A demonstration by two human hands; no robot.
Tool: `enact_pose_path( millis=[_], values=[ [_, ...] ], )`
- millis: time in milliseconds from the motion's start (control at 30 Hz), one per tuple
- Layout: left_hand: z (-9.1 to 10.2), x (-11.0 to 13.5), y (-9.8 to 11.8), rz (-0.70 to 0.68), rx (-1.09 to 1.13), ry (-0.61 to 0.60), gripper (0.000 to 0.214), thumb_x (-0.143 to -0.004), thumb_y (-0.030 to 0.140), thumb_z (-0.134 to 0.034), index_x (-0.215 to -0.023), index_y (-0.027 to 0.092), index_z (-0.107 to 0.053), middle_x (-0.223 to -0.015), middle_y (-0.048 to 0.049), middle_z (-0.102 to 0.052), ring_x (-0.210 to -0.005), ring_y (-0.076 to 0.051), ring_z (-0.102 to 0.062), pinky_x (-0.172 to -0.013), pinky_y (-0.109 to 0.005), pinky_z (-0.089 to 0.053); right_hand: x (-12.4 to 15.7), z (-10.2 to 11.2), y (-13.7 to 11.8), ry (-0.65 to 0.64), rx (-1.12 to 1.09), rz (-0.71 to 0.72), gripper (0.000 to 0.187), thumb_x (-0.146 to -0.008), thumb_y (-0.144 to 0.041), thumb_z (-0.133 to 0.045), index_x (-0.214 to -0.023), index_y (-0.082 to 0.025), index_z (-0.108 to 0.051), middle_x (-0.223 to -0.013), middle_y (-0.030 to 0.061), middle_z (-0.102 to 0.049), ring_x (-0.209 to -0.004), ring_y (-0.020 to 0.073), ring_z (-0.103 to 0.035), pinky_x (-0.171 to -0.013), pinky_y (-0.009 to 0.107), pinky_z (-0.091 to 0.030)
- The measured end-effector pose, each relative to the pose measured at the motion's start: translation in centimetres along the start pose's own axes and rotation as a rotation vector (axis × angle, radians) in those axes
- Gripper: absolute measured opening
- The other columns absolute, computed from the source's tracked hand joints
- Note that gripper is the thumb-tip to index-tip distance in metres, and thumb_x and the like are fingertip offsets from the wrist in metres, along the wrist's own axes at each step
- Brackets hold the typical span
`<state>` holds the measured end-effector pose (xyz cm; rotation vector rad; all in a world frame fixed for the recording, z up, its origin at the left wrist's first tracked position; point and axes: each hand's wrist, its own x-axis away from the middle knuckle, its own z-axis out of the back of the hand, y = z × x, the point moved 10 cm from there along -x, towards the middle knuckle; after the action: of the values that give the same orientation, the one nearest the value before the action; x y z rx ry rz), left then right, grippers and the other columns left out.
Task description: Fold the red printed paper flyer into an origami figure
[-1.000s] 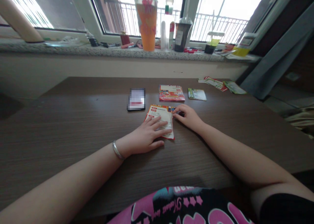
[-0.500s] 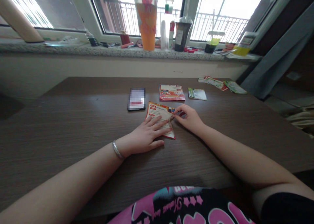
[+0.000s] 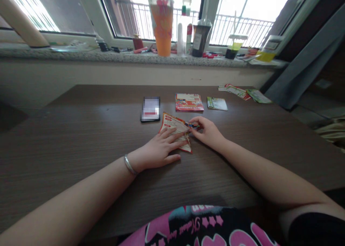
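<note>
Left hand (image 3: 165, 149) flat on a cream, red-edged paper leaflet (image 3: 170, 121), right hand (image 3: 207, 131) pinching its right side
On the brown wood-grain table (image 3: 81, 142); from here it looks light, floppy, tearable, so pinch near corners.

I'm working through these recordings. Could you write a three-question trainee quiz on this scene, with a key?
1. Which hand lies spread on the printed leaflet?
2. True or false: the silver bangle is on the right arm.
3. What colour is the drink in the tallest cup on the windowsill?

Key:
1. The left hand; the right hand pinches paper at its right side.
2. False; the silver bangle is on the left.
3. Orange.
</note>
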<state>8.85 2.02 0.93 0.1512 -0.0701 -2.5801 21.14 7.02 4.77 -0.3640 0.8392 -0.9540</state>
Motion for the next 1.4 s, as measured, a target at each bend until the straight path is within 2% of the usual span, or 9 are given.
enact_pose_path(
  millis=[133, 300, 433, 600, 733, 967, 1067, 1233, 1400],
  values=[
    [0.2, -0.1, -0.2, 0.027, -0.001, 0.010, 0.061, -0.091, 0.055, -0.047, -0.145, 0.030, -0.034, -0.156, -0.0067, -0.025, -0.142, -0.031, -0.023, -0.115, -0.051, -0.017, -0.1, -0.1, -0.1, -0.005, 0.022, 0.013, 0.010, -0.079, -0.019, -0.059, -0.089, -0.018, -0.061, -0.088, 0.0052, -0.064, -0.077, 0.0157, -0.059, -0.068, 0.029, -0.050],
    [0.5, 0.0, -0.2, 0.030, 0.001, 0.054, 0.061, -0.089, 0.055, -0.049, -0.143, 0.030, -0.038, -0.151, -0.0092, -0.034, -0.140, -0.032, -0.028, -0.114, -0.053, -0.019, -0.1, 0.0, 0.2, 0.010, 0.062, -0.005, 0.003, -0.079, -0.019, -0.061, -0.081, -0.018, -0.060, -0.080, 0.0027, -0.062, -0.071, 0.0143, -0.056, -0.065, 0.027, -0.048],
    [1.1, 0.1, -0.3, 0.049, 0.021, 0.106, 0.060, -0.086, 0.055, -0.053, -0.140, 0.029, -0.044, -0.145, -0.0093, -0.041, -0.136, -0.034, -0.033, -0.112, -0.053, -0.024, -0.1, 0.0, 0.4, 0.007, 0.050, -0.051, 0.004, -0.078, -0.021, -0.061, -0.076, -0.018, -0.058, -0.076, 0.0012, -0.061, -0.067, 0.0130, -0.055, -0.062, 0.025, -0.046],
    [1.4, 0.1, -0.1, 0.057, 0.014, 0.096, 0.064, -0.086, 0.055, -0.054, -0.141, 0.024, -0.041, -0.142, -0.0098, -0.043, -0.137, -0.033, -0.030, -0.114, -0.051, -0.024, 0.1, -0.4, 1.2, -0.035, 0.040, -0.136, 0.007, -0.079, -0.026, -0.062, -0.079, -0.019, -0.059, -0.073, -0.0004, -0.063, -0.061, 0.0114, -0.056, -0.059, 0.023, -0.045],
    [1.7, 0.1, -0.3, 0.067, 0.015, 0.121, 0.067, -0.087, 0.053, -0.054, -0.141, 0.017, -0.039, -0.141, -0.0108, -0.045, -0.139, -0.032, -0.026, -0.116, -0.047, -0.022, 0.4, -0.8, 2.2, -0.066, 0.059, -0.201, 0.015, -0.078, -0.028, -0.064, -0.090, -0.020, -0.061, -0.079, 0.0007, -0.067, -0.063, 0.0126, -0.059, -0.060, 0.025, -0.047],
    [1.6, 0.2, -0.4, 0.074, 0.033, 0.127, 0.065, -0.086, 0.052, -0.056, -0.138, 0.017, -0.041, -0.141, -0.0123, -0.044, -0.139, -0.033, -0.027, -0.116, -0.049, -0.025, 0.2, -0.9, 3.0, -0.041, 0.017, -0.278, 0.020, -0.079, -0.026, -0.063, -0.097, -0.019, -0.060, -0.085, 0.0030, -0.069, -0.069, 0.0154, -0.063, -0.067, 0.029, -0.050],
    [2.2, 0.3, -0.5, 0.067, 0.045, 0.201, 0.065, -0.084, 0.048, -0.060, -0.136, 0.015, -0.040, -0.142, -0.0158, -0.040, -0.139, -0.033, -0.028, -0.115, -0.049, -0.028, 0.1, -1.3, 3.2, -0.023, -0.111, -0.299, 0.022, -0.080, -0.024, -0.061, -0.101, -0.018, -0.058, -0.087, 0.0035, -0.069, -0.069, 0.0147, -0.063, -0.066, 0.028, -0.051],
    [4.5, 0.8, 0.0, 0.008, 0.034, 0.434, 0.067, -0.082, 0.040, -0.065, -0.136, 0.014, -0.034, -0.145, -0.0202, -0.034, -0.141, -0.033, -0.025, -0.116, -0.051, -0.025, 0.3, -2.2, 2.3, -0.077, -0.152, -0.245, 0.024, -0.079, -0.024, -0.061, -0.102, -0.018, -0.056, -0.089, 0.0037, -0.069, -0.067, 0.0139, -0.062, -0.065, 0.028, -0.051],
    [5.2, 0.9, 0.0, 0.013, -0.005, 0.483, 0.089, -0.079, 0.043, -0.067, -0.146, 0.011, -0.018, -0.150, -0.0225, -0.030, -0.142, -0.034, -0.021, -0.117, -0.054, -0.021, 0.5, -2.4, 0.8, -0.091, -0.181, -0.213, 0.024, -0.080, -0.025, -0.061, -0.101, -0.018, -0.055, -0.082, 0.0020, -0.067, -0.059, 0.0117, -0.058, -0.058, 0.025, -0.048]
  ],
)
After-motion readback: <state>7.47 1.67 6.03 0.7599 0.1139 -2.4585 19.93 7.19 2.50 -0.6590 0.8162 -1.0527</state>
